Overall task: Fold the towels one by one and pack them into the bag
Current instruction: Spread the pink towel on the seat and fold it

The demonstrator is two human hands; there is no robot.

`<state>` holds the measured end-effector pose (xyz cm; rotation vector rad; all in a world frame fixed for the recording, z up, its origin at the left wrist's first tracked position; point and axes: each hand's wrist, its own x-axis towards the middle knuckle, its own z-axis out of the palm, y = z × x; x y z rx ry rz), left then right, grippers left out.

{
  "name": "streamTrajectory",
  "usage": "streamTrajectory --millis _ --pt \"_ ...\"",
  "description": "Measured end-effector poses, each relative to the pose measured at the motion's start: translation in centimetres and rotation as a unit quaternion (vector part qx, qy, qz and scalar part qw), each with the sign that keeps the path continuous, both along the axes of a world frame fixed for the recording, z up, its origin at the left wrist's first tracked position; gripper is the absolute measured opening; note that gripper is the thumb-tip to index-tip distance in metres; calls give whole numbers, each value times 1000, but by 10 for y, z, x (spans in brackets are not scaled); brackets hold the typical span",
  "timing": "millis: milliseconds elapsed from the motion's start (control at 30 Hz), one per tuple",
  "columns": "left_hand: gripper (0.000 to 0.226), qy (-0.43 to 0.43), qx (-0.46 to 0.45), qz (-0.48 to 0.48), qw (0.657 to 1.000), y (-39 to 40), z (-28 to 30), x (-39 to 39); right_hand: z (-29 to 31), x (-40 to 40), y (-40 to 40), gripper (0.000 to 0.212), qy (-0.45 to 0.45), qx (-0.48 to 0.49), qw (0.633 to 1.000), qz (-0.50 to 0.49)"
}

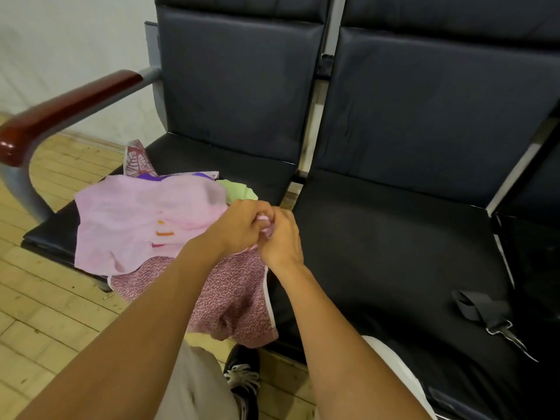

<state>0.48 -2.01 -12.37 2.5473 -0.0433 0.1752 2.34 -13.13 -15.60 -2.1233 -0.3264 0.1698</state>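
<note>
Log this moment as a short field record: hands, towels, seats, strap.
left hand: pinches a corner of the pink towel
right hand: pinches the same corner, touching the left hand
pink towel: spread on top of the pile, small orange marks near its middle
patterned maroon towel: under the pink one, hanging over the seat's front edge
green towel: partly hidden behind the hands
left seat: carries the towel pile
right seat: carries a black strap with metal clip
bag: body not clearly visible
</note>
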Motion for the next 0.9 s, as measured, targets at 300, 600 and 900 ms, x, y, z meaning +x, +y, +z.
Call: streamTrajectory --millis 300,600,900 --pt "64 132 241 185 943 22 -12 -6 13 3 -17 28 90 -84 992 -32" --pt "22 60 83 303 948 29 -11 9 11 5 -19 50 96 -120 988 -20" --pt "12 -32 -187 -12 982 -50 44 -15 23 -2 -12 43 76 111 990 -34"
